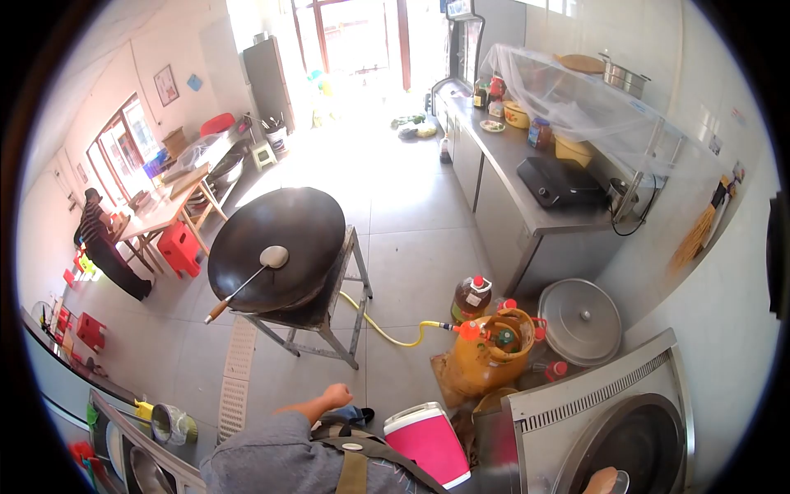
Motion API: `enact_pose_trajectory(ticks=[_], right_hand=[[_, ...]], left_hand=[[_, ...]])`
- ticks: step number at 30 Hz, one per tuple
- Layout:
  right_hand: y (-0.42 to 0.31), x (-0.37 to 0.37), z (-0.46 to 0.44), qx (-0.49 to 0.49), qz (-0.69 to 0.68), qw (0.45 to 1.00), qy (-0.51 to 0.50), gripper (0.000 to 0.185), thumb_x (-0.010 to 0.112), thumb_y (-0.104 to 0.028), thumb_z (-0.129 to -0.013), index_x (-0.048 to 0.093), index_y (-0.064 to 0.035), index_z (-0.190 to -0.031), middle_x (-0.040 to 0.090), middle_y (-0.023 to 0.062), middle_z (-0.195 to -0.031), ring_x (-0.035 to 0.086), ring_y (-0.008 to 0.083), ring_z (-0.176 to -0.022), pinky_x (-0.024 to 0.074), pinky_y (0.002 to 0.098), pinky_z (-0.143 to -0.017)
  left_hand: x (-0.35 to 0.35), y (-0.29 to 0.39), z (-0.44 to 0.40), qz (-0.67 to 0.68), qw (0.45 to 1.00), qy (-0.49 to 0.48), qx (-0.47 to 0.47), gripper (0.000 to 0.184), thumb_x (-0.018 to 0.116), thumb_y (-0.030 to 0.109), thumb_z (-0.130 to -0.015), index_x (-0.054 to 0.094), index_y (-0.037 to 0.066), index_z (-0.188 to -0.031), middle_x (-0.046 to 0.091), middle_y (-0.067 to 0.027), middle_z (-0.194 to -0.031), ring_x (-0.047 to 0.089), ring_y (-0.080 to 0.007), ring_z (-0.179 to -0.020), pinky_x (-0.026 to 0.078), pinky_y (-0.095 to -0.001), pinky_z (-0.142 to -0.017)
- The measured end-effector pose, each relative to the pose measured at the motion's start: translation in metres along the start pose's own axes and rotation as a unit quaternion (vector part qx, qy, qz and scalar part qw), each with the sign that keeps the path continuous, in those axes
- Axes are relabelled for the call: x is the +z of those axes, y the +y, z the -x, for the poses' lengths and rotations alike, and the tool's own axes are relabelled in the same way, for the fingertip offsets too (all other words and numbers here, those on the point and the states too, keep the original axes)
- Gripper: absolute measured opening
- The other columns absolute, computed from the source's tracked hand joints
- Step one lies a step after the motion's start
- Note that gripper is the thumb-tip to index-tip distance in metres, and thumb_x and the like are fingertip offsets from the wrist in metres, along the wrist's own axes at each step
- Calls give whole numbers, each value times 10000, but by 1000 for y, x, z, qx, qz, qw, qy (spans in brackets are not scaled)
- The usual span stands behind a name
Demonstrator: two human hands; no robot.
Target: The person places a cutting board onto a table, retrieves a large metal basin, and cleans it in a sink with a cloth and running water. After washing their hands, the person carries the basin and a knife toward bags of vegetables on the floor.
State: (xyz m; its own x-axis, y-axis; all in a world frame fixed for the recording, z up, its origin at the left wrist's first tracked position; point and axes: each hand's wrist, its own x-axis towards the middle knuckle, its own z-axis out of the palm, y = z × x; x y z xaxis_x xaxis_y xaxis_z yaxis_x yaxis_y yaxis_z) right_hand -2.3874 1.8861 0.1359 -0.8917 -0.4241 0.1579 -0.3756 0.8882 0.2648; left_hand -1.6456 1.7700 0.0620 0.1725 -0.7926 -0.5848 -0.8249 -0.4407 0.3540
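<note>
Far over on the left, a person in a striped top (92,230) stands by a pale wooden table (164,210), and a red plastic stool (179,249) is near it. Next comes a big round black wok (247,222) on a grey metal stand (339,346). A long ladle with a wooden handle (274,257) lies in it. Below that, the left hand (336,396) is curled up like a fist, and I cannot tell if it has hold of anything. A pink and white box (432,449) is near this hand. A yellow hose (391,340) goes to an orange metal gas bottle (485,362). Just beside the bottle is a wide silver lid (580,323). At the bottom right, a dark round pan (634,436) sits in a shiny steel stove (543,438). The right hand (601,480) is at the pan's near side, touching a clear, rounded thing (622,482). The picture cuts them off, so I cannot tell how far open the hand is or if it grips.
</note>
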Motion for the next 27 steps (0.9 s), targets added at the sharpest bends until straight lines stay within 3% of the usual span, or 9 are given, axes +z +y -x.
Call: enact_pose_trajectory(ticks=[5,12,18,21,22,24,25,26,27], right_hand=[[5,22,-11,3,-31,999,13,172,442,-121,-808,588,-50,-752,616,91,-712,624,238,-677,508,345,-562],[-4,-4,-5,33,-95,995,-4,171,452,-96,-777,601,-32,-721,618,140,-767,615,297,-730,504,397,-602],[-7,7,-24,128,-167,976,-50,172,453,-87,-772,618,-39,-781,618,153,-832,609,298,-777,497,398,-648],[-16,-22,-13,159,-233,959,-28,177,464,-105,-771,621,-36,-816,613,155,-871,603,289,-816,490,406,-678],[-11,22,-27,116,-250,961,24,181,484,-154,-754,564,-3,-815,601,157,-811,604,306,-758,488,405,-669],[-3,70,-40,112,-304,943,-77,332,493,-303,-805,545,24,-782,593,175,-787,598,292,-709,483,402,-632],[-11,-36,-6,170,-444,864,-164,391,483,-373,-816,547,11,-785,597,163,-797,595,301,-694,475,402,-614],[4,30,-24,18,-199,979,-36,381,495,-380,-810,538,-1,-809,594,174,-791,583,333,-730,465,417,-634],[18,26,-16,91,-376,922,14,349,487,-362,-816,527,-16,-844,582,180,-822,562,361,-778,451,426,-657]], left_hand=[[3,6,5,-6,1000,-1,2,269,542,250,-675,640,36,-806,606,-182,-850,570,-320,-836,444,-374,-766],[2,21,5,-28,999,-3,20,280,542,258,-677,634,32,-814,603,-183,-860,563,-325,-843,439,-375,-770],[4,33,5,-29,999,-7,32,283,540,266,-685,628,31,-818,599,-186,-869,557,-326,-858,437,-376,-769],[5,29,7,3,999,12,36,288,539,267,-684,627,29,-821,606,-178,-843,575,-311,-817,449,-369,-740],[8,29,6,5,999,7,48,290,538,267,-684,627,28,-823,610,-173,-830,584,-303,-795,454,-365,-728],[3,29,6,-9,999,-35,31,290,533,252,-687,623,16,-830,618,-164,-761,611,-256,-672,473,-342,-664],[8,18,-2,33,999,-26,31,272,525,210,-694,620,-9,-826,618,-144,-692,608,-203,-569,484,-311,-586],[7,17,0,96,995,-35,9,237,525,162,-707,601,-31,-820,607,-125,-674,602,-173,-557,478,-281,-521],[4,18,4,134,990,-50,-8,192,524,127,-720,569,-34,-816,585,-98,-659,593,-172,-556,464,-262,-477]])
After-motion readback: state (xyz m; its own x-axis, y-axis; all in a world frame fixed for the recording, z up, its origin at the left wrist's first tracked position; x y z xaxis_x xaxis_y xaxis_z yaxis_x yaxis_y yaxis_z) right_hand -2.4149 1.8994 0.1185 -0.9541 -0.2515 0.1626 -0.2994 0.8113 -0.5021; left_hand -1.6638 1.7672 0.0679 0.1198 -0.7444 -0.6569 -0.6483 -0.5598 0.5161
